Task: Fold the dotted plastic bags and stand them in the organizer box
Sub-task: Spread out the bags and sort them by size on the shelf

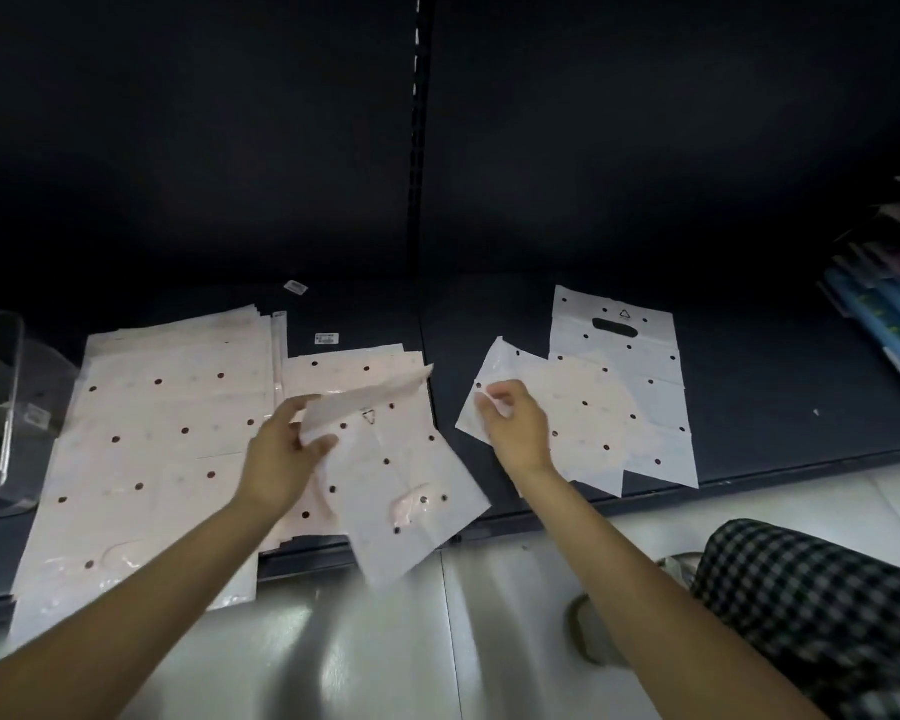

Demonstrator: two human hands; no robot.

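Head view: I look down at a dark shelf board (pixel 749 366) that runs across the middle of the frame, with pale glossy floor (pixel 437 641) below it.
Left hand: my left hand (pixel 281 459), at centre left, has thumb and fingers closed on the lifted, folded-over edge of a white dotted plastic bag (pixel 401 491); that bag lies tilted and hangs over the shelf's front edge.
Right hand: my right hand (pixel 515 428), at centre right, has its fingers curled in a pinch on the left corner of a second pinkish-white dotted bag (pixel 583 413) lying flat on the shelf.
How far open: neither hand is spread; both are pinching plastic.
Large stack: a pile of big pale pink dotted bags (pixel 162 433) fills the left of the frame, its lower edge past the shelf front; I cannot count the layers.
Small stack: smaller pink dotted bags (pixel 354 366) lie under the bag in my left hand, just right of the large pile; the number is unclear.
Flat white bag: one white dotted bag with a dark oval handle cutout (pixel 619 345) lies partly under the bag at my right hand.
Organizer box: one clear plastic organizer box (pixel 1 407) stands at the left edge, beside the large pile; I see no bags inside it.
Labels: two small white stickers, one (pixel 295 287) near the shelf back, one (pixel 327 338) above the small stack.
Right edge: blue packets (pixel 884 314) at upper right; black-and-white checked cloth (pixel 822 615) at lower right.
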